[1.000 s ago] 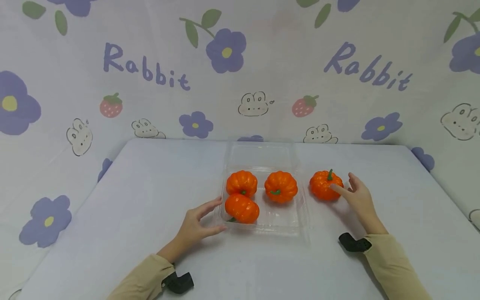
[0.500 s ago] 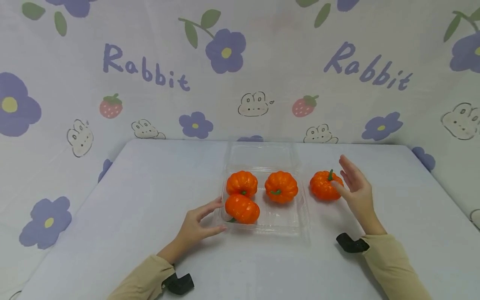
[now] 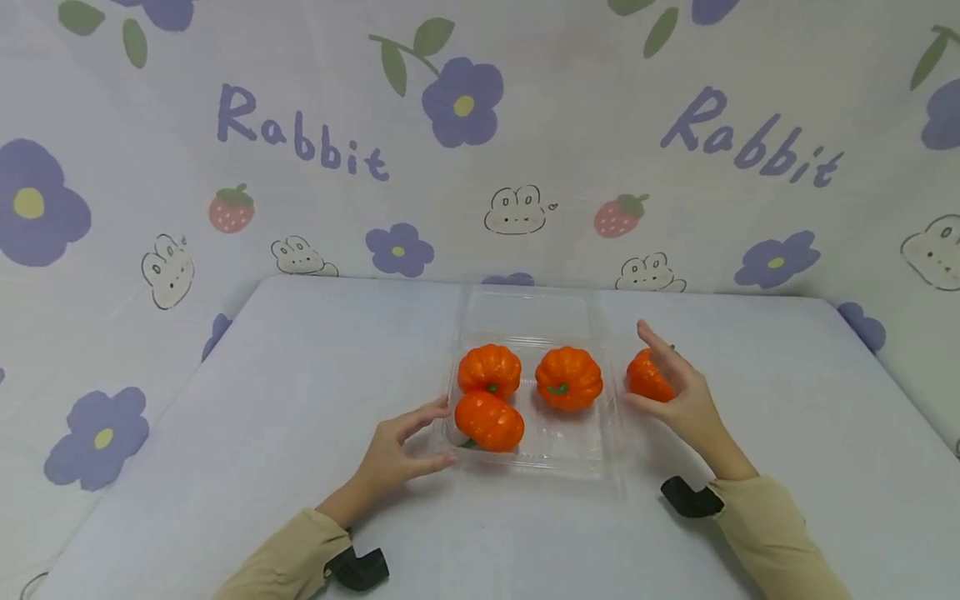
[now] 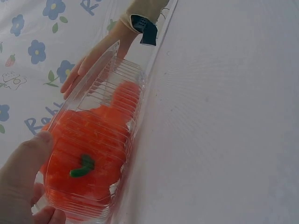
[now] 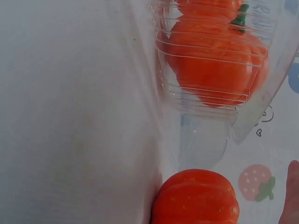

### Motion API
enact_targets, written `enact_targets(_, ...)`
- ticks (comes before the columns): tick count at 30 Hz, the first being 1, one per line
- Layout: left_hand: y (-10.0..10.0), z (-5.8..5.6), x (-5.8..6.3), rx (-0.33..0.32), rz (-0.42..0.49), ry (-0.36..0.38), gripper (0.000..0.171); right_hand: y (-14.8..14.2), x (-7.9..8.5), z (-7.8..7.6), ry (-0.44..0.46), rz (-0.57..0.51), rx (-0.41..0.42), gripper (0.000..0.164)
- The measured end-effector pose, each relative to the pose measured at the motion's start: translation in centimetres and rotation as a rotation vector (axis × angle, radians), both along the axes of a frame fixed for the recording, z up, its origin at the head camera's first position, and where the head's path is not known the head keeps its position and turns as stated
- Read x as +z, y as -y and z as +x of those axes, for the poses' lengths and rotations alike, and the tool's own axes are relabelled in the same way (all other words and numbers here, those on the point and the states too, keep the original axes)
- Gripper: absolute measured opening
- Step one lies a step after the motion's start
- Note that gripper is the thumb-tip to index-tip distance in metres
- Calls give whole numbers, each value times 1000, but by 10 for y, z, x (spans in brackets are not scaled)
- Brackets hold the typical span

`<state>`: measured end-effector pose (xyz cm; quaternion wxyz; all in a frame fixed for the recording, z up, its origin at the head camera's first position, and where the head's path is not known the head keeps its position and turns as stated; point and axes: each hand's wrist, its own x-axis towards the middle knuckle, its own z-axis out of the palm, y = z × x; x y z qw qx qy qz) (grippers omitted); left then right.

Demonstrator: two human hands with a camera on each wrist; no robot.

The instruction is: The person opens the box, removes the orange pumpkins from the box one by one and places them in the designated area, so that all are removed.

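Note:
A clear plastic clamshell container (image 3: 566, 446) lies with its lid (image 3: 532, 312) folded back. Inside it are three orange toy pumpkins: one back left (image 3: 489, 369), one back right (image 3: 568, 379) and one tipped on its side at front left (image 3: 490, 422). My left hand (image 3: 397, 446) touches the container's left side with spread fingers and thumb; the left wrist view puts the thumb (image 4: 39, 142) at its rim. A fourth pumpkin (image 3: 647, 377) sits on the table right of the container. My right hand (image 3: 690, 408), fingers apart, partly hides it in the head view and holds nothing.
A white-covered table (image 3: 337, 350) bears everything. Behind it hangs a cloth (image 3: 555, 125) printed with flowers, rabbits and strawberries. Black wrist devices (image 3: 356, 568) sit at both sleeves.
My right hand first lifted and opened wider beside the loose pumpkin, then moved left across it toward the container. My left hand stays at the container, and the pumpkins keep their places.

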<state>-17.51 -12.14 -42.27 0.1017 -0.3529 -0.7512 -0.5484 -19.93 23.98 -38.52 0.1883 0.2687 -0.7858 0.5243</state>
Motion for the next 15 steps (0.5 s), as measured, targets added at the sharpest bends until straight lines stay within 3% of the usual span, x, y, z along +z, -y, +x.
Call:
enact_targets(7, 0, 2, -1, 4, 6, -20, 47, 12, 5, -8, -10, 92, 27, 75)
enact_targets(15, 2, -1, -2, -3, 6, -6, 47, 32, -2, -20, 37, 154, 64, 70)
